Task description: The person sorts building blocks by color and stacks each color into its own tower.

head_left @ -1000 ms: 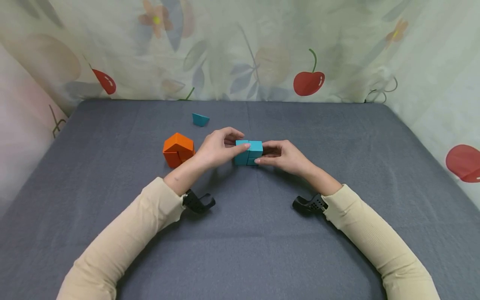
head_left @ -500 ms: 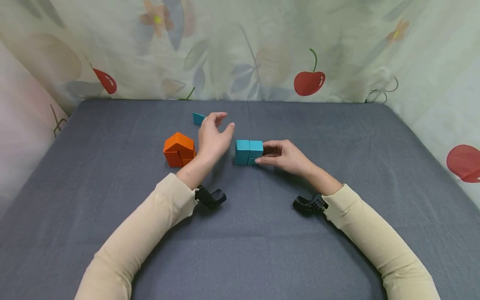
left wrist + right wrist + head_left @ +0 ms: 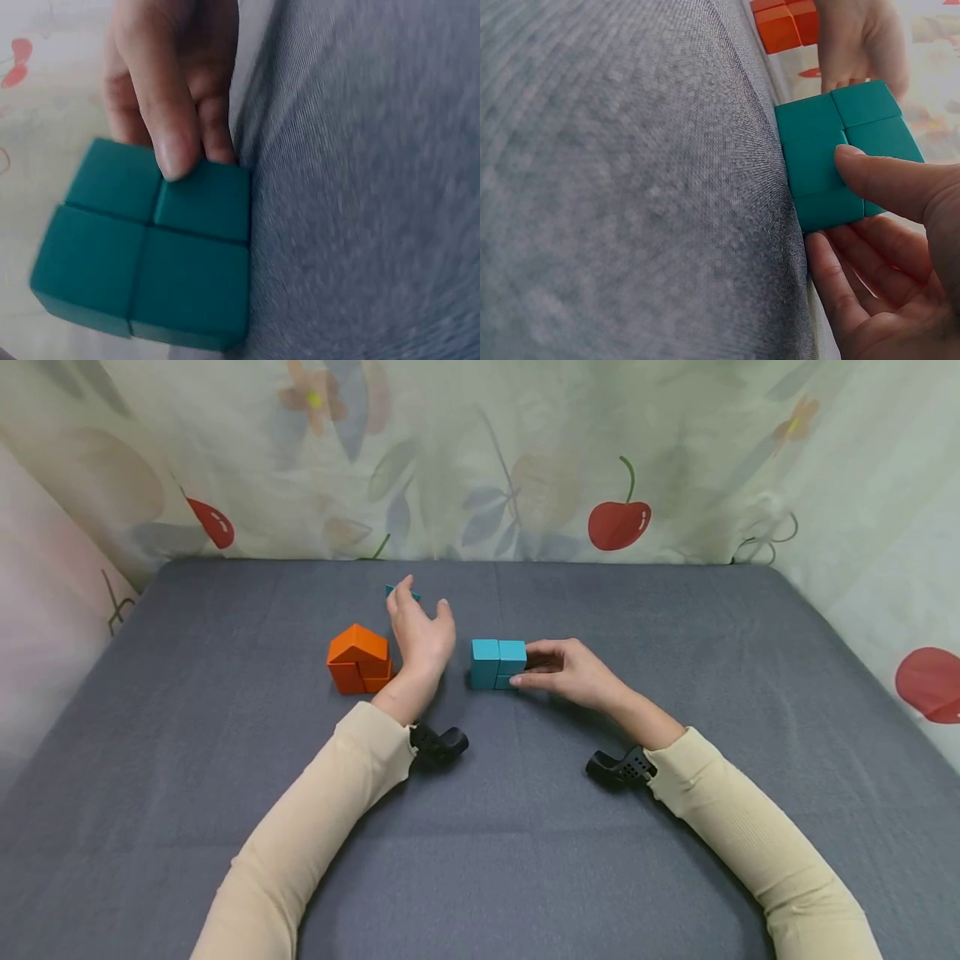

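My right hand (image 3: 566,672) holds the right side of a compact stack of teal blocks (image 3: 485,667). In the right wrist view its thumb (image 3: 881,176) lies on one face, with the other fingers around the far side. The stack stands on the cloth, seams showing between its blocks. My left hand (image 3: 422,631) is off the stack, fingers extended and thumb apart. It reaches over a small, slanted teal block (image 3: 389,591) at the back, mostly hidden behind the fingers; contact cannot be told. The left wrist view shows the stack and the right hand (image 3: 161,90).
An orange block house (image 3: 358,660) with a pointed roof stands just left of my left forearm. Grey cloth (image 3: 495,877) covers the table, whose back edge meets a patterned curtain (image 3: 525,460). Each wrist carries a black camera mount (image 3: 438,745).
My left hand has let go of the teal stack and moved left and back to the small teal block, now largely covering it. The right hand has stayed on the stack.
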`<state>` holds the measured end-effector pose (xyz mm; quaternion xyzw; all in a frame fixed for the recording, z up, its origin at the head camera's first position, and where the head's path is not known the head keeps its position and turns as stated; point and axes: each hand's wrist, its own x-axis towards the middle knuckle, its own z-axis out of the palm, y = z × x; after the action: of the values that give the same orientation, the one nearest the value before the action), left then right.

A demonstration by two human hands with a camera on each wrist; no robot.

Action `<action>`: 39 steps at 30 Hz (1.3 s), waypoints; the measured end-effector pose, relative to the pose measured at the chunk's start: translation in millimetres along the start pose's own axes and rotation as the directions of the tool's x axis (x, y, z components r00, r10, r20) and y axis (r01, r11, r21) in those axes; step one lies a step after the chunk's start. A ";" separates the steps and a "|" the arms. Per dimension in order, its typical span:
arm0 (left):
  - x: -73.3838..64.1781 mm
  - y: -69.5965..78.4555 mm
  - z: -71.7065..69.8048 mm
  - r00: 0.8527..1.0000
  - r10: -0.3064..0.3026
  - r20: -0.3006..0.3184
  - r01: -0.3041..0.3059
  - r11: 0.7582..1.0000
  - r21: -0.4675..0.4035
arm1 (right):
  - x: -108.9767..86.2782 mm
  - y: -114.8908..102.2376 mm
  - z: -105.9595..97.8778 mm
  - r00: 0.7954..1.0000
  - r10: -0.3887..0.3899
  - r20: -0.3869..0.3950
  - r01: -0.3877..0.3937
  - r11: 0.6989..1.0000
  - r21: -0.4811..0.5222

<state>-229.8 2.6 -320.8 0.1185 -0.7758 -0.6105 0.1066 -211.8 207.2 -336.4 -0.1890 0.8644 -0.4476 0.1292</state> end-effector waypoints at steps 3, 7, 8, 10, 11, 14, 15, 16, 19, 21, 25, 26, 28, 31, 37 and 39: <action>5.0 -3.6 1.9 0.999 -0.019 -0.034 0.019 1.000 -0.017 | -0.6 -1.3 -0.1 1.000 0.006 0.001 -0.006 1.000 -0.012; 11.6 -7.9 5.3 0.995 -0.072 -0.073 0.069 0.997 -0.037 | -1.0 -1.1 -0.2 1.000 0.006 0.003 -0.006 1.000 -0.015; 13.7 -9.2 6.6 0.993 -0.082 -0.083 0.079 0.996 -0.037 | -1.0 -0.9 -0.2 1.000 0.005 0.005 -0.005 1.000 -0.012; 17.1 -11.4 9.7 0.990 -0.101 -0.103 0.097 0.994 -0.042 | -1.2 -0.4 -0.2 1.000 0.005 0.006 -0.005 1.000 -0.008; 18.8 -12.8 11.2 0.987 -0.111 -0.113 0.107 0.993 -0.043 | -1.1 -0.1 0.0 1.000 0.005 0.007 -0.005 1.000 -0.006; 22.9 -16.6 14.9 0.979 -0.146 -0.145 0.139 0.989 -0.056 | -1.8 -0.2 0.2 1.000 0.007 0.010 -0.007 1.000 -0.005; 23.9 -17.4 15.5 0.975 -0.158 -0.156 0.150 0.987 -0.063 | -2.0 -0.4 0.2 1.000 0.008 0.009 -0.007 1.000 -0.006; 25.0 -18.5 15.9 0.972 -0.167 -0.166 0.158 0.985 -0.069 | -2.0 -0.5 0.2 1.000 0.006 0.009 -0.006 1.000 -0.007; 29.4 -21.5 16.8 0.962 -0.178 -0.208 0.163 0.983 -0.087 | -1.7 -0.8 0.3 1.000 0.002 0.010 -0.002 1.000 -0.008; 32.7 -22.8 17.8 0.956 -0.175 -0.234 0.158 0.983 -0.091 | -1.2 -0.8 0.1 1.000 0.002 0.009 -0.002 1.000 -0.011; 37.5 -22.5 21.0 0.949 -0.174 -0.264 0.155 0.984 -0.091 | -1.1 -0.8 -0.8 1.000 0.009 0.003 -0.009 1.000 -0.013; 38.5 -22.0 21.7 0.948 -0.175 -0.267 0.158 0.984 -0.086 | -1.4 -0.8 -1.1 1.000 0.013 0.001 -0.013 1.000 -0.013; 40.4 -21.0 22.5 0.944 -0.181 -0.275 0.166 0.983 -0.078 | -1.6 -1.1 -1.7 1.000 0.017 -0.001 -0.017 1.000 -0.006; 43.9 -20.5 22.8 0.936 -0.192 -0.296 0.185 0.981 -0.051 | -1.3 -1.3 -1.8 1.000 0.018 0.000 -0.018 1.000 0.000; 50.9 -21.7 25.9 0.910 -0.200 -0.363 0.216 0.976 0.003 | -0.4 -0.4 -0.5 1.000 0.013 0.005 -0.013 1.000 0.001; 53.0 -22.1 27.4 0.899 -0.205 -0.388 0.225 0.974 0.008 | -0.3 0.0 0.0 1.000 0.012 0.008 -0.012 1.000 0.002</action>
<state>-287.4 6.3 -347.5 0.3237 -0.7377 -0.5627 0.1855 -211.6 207.4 -336.3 -0.1852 0.8645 -0.4471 0.1355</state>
